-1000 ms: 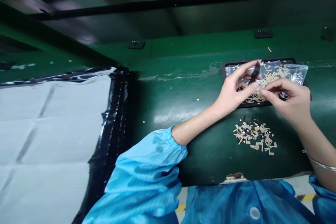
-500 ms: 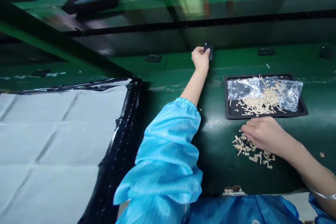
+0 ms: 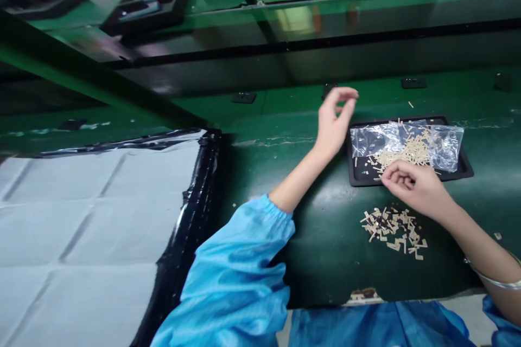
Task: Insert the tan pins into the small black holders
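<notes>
My left hand [image 3: 334, 119] is raised over the green bench, fingers apart and curved, with nothing seen between them. Just behind it, partly hidden, lies a small black part [image 3: 329, 90]. My right hand [image 3: 415, 187] hovers at the front edge of the black tray [image 3: 358, 178], thumb and fingertips pinched together; anything between them is too small to make out. Inside the tray are many small beige pieces [image 3: 415, 149] and clear plastic bags [image 3: 445, 146]. Below my right hand, a loose pile of beige and dark pieces [image 3: 393, 227] lies on the bench.
More black parts [image 3: 244, 97] [image 3: 414, 82] lie along the back of the bench. At left stands a large container with white sheeting [image 3: 93, 227] and a black rim. A green post [image 3: 163, 100] slants above it. Another black tray [image 3: 146, 8] sits beyond the partition.
My left hand has let go of the black part and moved right and toward me. My right hand has risen from the loose pile to the tray's front edge.
</notes>
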Demonstrator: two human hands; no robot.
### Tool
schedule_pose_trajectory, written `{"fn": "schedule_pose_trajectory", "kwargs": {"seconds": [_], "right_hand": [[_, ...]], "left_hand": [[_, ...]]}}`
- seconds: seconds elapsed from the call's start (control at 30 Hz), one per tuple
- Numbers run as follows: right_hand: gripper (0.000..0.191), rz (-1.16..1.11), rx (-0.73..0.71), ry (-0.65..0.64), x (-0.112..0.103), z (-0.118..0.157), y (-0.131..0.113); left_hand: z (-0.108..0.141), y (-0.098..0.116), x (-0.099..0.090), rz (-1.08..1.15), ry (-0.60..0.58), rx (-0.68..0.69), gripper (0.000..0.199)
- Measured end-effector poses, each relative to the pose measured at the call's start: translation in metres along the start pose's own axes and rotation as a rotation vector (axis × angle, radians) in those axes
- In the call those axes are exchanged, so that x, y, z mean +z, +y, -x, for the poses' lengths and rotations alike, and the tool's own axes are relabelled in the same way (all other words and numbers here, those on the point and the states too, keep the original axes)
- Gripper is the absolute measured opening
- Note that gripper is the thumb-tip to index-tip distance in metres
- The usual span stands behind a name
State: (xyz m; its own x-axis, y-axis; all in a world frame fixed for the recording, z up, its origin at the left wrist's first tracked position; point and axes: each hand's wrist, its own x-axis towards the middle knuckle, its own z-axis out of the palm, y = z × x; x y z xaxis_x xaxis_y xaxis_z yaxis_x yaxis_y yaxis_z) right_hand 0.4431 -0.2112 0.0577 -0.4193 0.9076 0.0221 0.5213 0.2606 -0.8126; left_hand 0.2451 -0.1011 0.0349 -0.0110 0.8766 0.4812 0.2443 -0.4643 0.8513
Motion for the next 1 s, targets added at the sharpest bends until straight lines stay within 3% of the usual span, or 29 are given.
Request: {"fn": "schedule_pose_trajectory", "kwargs": {"seconds": [0.07, 0.13, 0.37, 0.63, 1.0], "right_hand": [[0.01, -0.159, 0.142, 0.084, -0.004, -0.005, 0.005], [0.015, -0.293, 0.213, 0.153, -0.008, -0.01, 0.01], [0.019, -0.443, 0.249, 0.265, -0.01, -0.016, 0.015], [0.017, -0.37, 0.192, 0.305, -0.011, -0.014, 0.013], [0.006, -0.109, 0.099, 0.501, -0.007, -0.011, 0.01]], "left_hand": [[0.022, 0.029, 0.012, 0.093, -0.17, -0.016, 0.015], [0.039, 0.045, 0.021, 0.152, -0.285, -0.052, 0.018], [0.053, 0.045, 0.028, 0.139, -0.544, -0.052, 0.013], [0.054, 0.047, 0.03, 0.244, -0.525, -0.137, 0.008], [0.06, 0.049, 0.03, 0.036, -0.506, 0.018, 0.011]]}}
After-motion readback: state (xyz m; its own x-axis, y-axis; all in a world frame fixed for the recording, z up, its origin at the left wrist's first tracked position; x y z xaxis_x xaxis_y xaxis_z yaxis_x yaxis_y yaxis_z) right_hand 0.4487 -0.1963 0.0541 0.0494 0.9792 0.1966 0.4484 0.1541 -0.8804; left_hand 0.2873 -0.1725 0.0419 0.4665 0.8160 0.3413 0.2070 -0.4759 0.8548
